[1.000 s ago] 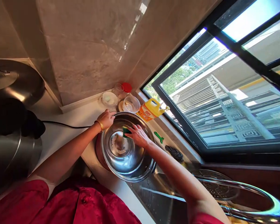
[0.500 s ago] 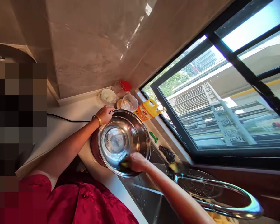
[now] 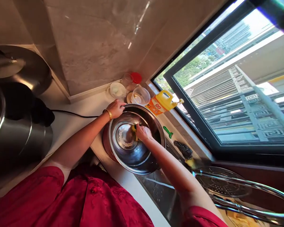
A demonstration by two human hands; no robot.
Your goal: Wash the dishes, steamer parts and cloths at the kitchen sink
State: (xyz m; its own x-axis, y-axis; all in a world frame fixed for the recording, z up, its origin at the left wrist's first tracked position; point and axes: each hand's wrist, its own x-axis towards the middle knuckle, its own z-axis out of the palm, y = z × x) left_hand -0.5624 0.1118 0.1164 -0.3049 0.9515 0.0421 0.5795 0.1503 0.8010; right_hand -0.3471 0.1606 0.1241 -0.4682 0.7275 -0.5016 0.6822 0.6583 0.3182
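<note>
Kitchen counter [image 3: 90,107] — left hand [image 3: 115,108] grips the rim of the steel bowl [image 3: 130,154] to steady it, right hand [image 3: 143,132] clamped on a sponge [image 3: 133,128] inside the bowl.

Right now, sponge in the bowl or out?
In: the right hand holds the yellow sponge down inside the steel bowl, below the rim.

A yellow jug [image 3: 162,101], red-lidded jar [image 3: 132,81] and clear tub [image 3: 141,96] stand along the desk [image 3: 80,105] under a window [image 3: 227,85]; a green peeler [image 3: 168,131] and dark scourer [image 3: 183,149] lie beside the sink [image 3: 158,192], with steel pots [image 3: 14,132] at left
</note>
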